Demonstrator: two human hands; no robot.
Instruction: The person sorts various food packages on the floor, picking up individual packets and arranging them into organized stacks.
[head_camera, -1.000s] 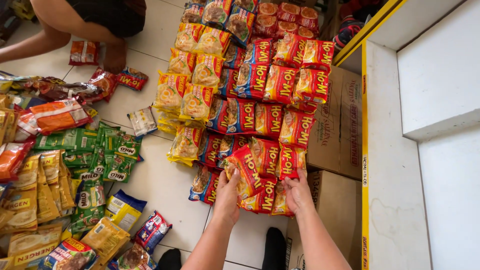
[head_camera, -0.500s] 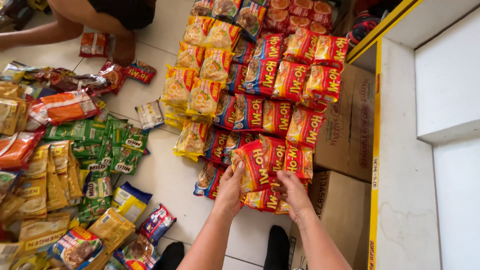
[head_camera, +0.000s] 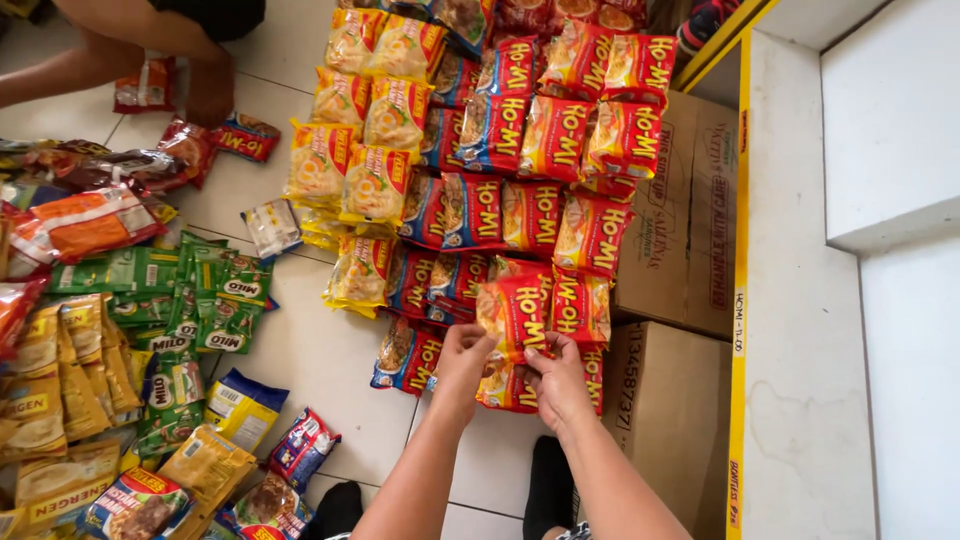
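Both hands have lifted a little higher than a moment ago, and the red noodle packet (head_camera: 512, 318) has come up with them, away from the very bottom of the pile. So the packet now sits in the low middle of the frame, on top of the red packets in the rows (head_camera: 545, 160). The left hand (head_camera: 462, 362) pinches its lower left edge, fingers closed on it. The right hand (head_camera: 556, 385) has its grip closed on the lower right edge.

That packet is shiny plastic, flat and puffy, shaped like a small pillow. Beside the red ones, in the upper middle, lie yellow packets (head_camera: 372, 110) just as shiny. At the left of the frame green sachets (head_camera: 205, 300) lie in crinkly strips. Brown cardboard boxes (head_camera: 672, 400) stand at the right, dull and stiff. Underneath is a floor (head_camera: 320, 360) of smooth pale tiles. In the upper left, another person's arm (head_camera: 150, 40) reaches down to the floor.
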